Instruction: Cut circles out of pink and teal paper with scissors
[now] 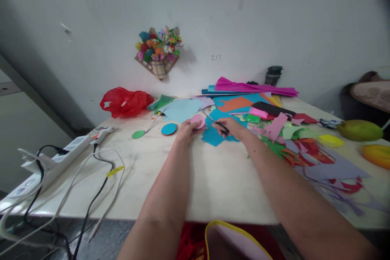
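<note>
Between the fingers of my left hand [187, 132] is a round pink paper disc [197, 120], held a little above the table. My right hand [230, 127] grips a pair of scissors [224, 128] by its dark handles. The blades point up and left, close to the disc's right edge; whether they touch it I cannot tell. Blue paper [215, 136] lies under and around my right hand. Left of my left hand a blue disc [168, 128] rests on the table, with an orange edge showing beneath it. A smaller green disc [138, 134] lies further left.
Coloured paper scraps [304, 150] cover the right side, near a green fruit [359, 130] and an orange-yellow one [376, 155]. A red plastic bag [126, 102] sits at the back left. A power strip [63, 158] with loose cables runs along the left edge. Paper flowers [159, 46] hang on the wall.
</note>
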A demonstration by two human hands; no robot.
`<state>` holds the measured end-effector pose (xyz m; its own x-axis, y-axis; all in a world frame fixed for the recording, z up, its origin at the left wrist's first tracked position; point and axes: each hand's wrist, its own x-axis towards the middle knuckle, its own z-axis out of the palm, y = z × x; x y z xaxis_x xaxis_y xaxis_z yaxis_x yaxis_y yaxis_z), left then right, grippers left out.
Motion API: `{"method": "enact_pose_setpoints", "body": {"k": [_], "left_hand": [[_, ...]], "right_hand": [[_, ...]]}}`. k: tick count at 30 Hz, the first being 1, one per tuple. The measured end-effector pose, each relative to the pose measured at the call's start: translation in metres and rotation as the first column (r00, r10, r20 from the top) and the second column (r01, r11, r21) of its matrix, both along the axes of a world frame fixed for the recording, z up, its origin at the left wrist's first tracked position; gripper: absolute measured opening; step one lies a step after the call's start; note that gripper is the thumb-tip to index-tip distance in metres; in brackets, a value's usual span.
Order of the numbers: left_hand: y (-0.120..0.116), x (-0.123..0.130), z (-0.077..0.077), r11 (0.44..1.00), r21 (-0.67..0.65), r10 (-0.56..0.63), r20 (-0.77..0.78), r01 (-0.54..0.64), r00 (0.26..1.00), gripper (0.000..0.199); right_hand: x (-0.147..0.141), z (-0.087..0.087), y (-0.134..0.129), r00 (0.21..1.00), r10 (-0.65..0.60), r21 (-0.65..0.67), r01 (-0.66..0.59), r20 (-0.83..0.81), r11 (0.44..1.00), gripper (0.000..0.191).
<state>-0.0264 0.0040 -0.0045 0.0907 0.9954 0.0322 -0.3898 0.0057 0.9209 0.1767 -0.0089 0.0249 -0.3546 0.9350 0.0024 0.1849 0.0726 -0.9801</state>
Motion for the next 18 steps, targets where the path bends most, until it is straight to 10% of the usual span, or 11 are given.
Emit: {"method": "enact_pose_setpoints", "body": {"k": [18], "left_hand": [[-0.0097, 0.0034, 0.0080, 0.992, 0.006, -0.126, -0.012, 0.126, 0.992, 0.023]], "right_hand": [[0.0026, -0.0030, 0.0019, 0.993, 0.083, 0.039, -0.086, 0.088, 0.995, 0.020]]}}
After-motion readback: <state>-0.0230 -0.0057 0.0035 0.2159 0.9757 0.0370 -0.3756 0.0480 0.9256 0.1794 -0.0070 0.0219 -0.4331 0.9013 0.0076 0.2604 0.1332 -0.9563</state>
